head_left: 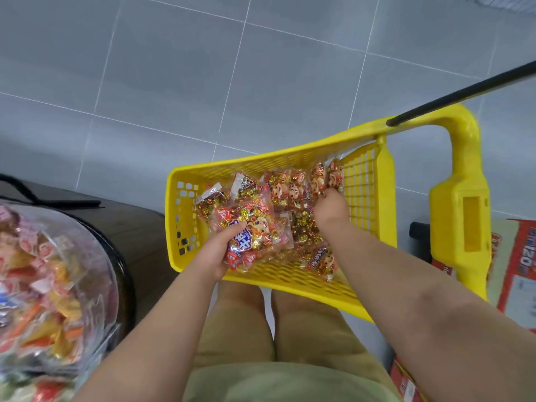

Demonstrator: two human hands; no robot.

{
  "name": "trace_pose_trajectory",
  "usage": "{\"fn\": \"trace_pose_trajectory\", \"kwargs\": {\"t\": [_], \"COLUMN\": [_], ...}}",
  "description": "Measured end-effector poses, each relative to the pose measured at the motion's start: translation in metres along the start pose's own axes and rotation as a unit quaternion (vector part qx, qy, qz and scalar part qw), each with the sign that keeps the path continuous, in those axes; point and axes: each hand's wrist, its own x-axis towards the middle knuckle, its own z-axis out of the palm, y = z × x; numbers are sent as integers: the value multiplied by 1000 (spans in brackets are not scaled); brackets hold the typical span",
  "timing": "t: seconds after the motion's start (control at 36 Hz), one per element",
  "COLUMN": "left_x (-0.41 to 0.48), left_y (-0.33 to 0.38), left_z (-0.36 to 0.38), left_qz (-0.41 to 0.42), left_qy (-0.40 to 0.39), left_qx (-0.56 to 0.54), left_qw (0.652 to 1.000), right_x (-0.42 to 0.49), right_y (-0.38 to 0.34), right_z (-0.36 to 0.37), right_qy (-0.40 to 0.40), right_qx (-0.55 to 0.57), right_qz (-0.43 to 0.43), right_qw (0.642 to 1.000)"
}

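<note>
Floor (174,68): grey tiles, smooth and matt, with thin pale grout lines. It lies well below both grips, so a packet that slips past the rim lands here.
Basket (290,153): stiff yellow plastic with lattice walls and a solid rim, directly under both hands. Weight pressed on its near wall would probably tilt it.
Bin (52,280): a clear, glossy, curved shell full of mixed wrapped sweets, off to the left of the left grip. The left elbow passes close by, and a backward swing could knock it.
Cartons (519,256): flat cardboard printed in red, outside the right forearm.
Left hand (216,253): thumb on top and fingers curled beneath, clamping the stack over the near left part of the basket.
Right hand (330,208): pushed down among the packets at the far right. Its fingers are buried, so I cannot tell whether it holds one.
Stack (252,236): several flat packets of slick clear film printed in red and blue, lumpy with what is inside. Film slides on film, so I judge the lower packets could slip out from under the thumb and fan apart.
Row (290,190): packets standing on edge just beyond the right fingertips, leaning toward the far wall. A careless push could topple them, or a corner could snag in the lattice.
Sweets (301,227): small, round and wrapped in gold and brown foil. A hard squeeze might split a seam.
</note>
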Motion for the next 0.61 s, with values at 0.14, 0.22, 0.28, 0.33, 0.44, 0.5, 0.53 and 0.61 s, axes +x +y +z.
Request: {"fn": "trace_pose_trajectory", "kwargs": {"t": [0.14,0.22,0.28,0.33,0.44,0.5,0.53,0.61], "left_x": [-12,-27,-39,-52,-76,-88,-95,-115], "left_y": [-6,-8,-8,-7,-6,-6,-7,-11], "left_z": [-12,-19,-24,-30,-47,-59,-66,-93], "left_qz": [11,32,53,74,97,105,111,140], "left_qy": [8,15,14,15,14,18,20,25], "left_qx": [-17,-41,-50,-74,-126,-146,-154,-174], "left_qw": [1000,999,997,994,987,984,982,974], "right_x": [-41,-63,-75,-88,-114,-128,-134,-152], "right_y": [10,10,6,-3,-34,-53,-61,-85], "right_z": [-12,-22,-29,-34,-40,-40,-38,-23], "right_qy": [37,65,68,55,21,3,-12,-68], "right_qx": [53,84,116,160,286,348,375,418], "right_qz": [-104,-166,-197,-206,-178,-158,-148,-114], "right_qw": [992,981,971,964,941,924,915,899]}}
